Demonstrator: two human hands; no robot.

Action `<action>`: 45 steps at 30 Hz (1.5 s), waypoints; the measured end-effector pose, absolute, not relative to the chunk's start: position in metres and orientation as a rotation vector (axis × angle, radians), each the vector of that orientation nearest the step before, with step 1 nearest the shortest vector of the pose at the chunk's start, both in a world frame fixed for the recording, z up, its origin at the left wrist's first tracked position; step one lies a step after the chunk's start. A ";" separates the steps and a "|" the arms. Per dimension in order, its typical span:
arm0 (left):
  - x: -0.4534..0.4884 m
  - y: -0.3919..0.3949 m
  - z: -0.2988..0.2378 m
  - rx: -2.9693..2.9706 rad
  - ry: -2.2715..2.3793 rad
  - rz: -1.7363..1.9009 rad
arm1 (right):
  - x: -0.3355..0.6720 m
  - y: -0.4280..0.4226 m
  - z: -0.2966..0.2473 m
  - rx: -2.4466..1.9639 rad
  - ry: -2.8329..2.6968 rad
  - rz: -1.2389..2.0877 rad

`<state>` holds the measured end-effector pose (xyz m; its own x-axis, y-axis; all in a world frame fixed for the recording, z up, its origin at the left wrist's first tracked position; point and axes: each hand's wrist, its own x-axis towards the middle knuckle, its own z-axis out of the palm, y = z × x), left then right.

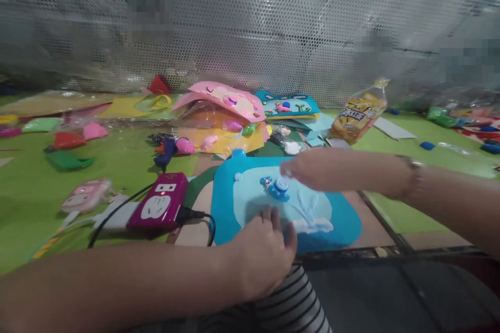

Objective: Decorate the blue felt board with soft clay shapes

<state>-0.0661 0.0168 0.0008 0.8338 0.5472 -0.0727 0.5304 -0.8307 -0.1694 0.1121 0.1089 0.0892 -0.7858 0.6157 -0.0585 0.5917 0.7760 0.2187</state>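
A blue paper cutout (pixel 224 218) with a pale blue centre lies before me. On it is a small blue clay snail (pixel 278 187) with a spiral shell. Pale clay stems and leaves (pixel 307 208) stand out lower right of the snail, and a little clay flower (pixel 238 177) sits at upper left. My left hand (pixel 267 252) rests at the cutout's near edge, fingers stretched out and apart just below the snail. My right hand (pixel 324 169) is over the far right part, its fingers drawn together beside the shell. Its fingertips are blurred, and what they hold is hidden.
At left are a magenta power block (pixel 159 203) with black cables and a dark blue glue gun (pixel 164 153). Behind lie a pink decorated cutout (pixel 226 99), a blue one (pixel 289 105) and clay packets. A snack-filled plastic bottle (pixel 359 113) stands at back right, before perforated metal (pixel 250 21).
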 end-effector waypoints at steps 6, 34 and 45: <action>-0.067 0.016 0.003 -2.870 -0.826 0.110 | 0.017 0.205 0.079 1.186 2.928 -0.199; -0.073 0.052 0.013 -2.964 -1.406 -0.233 | 0.166 0.166 0.044 1.595 3.036 -1.802; -0.066 0.065 -0.005 -3.352 -2.165 -1.709 | 0.152 0.115 0.017 1.056 3.478 -1.152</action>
<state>-0.0660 0.0654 -0.0054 0.4495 0.8919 -0.0501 0.1584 -0.0244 0.9871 0.1524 0.1153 0.0173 -0.6461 0.6383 0.4185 0.2624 0.7006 -0.6635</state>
